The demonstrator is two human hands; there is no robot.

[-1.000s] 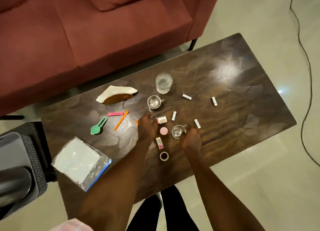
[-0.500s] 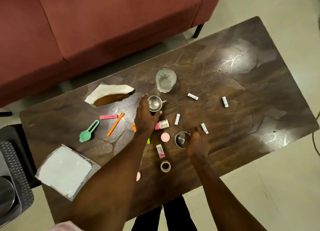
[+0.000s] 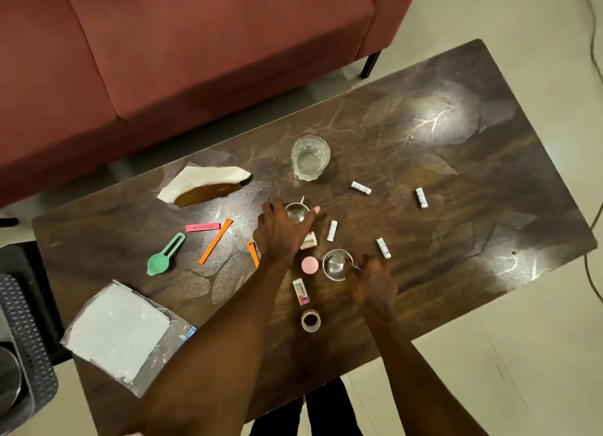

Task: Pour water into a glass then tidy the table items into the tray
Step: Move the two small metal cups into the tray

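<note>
A person's left hand [image 3: 282, 231] closed its curled fingers and thumb around the rim of a small steel cup [image 3: 297, 211] at the middle of the dark table [image 3: 456, 181], while the right hand [image 3: 372, 280] pinched the handle of a second steel cup [image 3: 337, 264] nearer the front edge. The glass [image 3: 310, 157] stood beyond them holding water. Lifting both cups straight up would likely best spare the small white tubes [image 3: 332, 230] and pink lid [image 3: 309, 265] lying close by; the grey tray [image 3: 23, 321] waited at far left.
</note>
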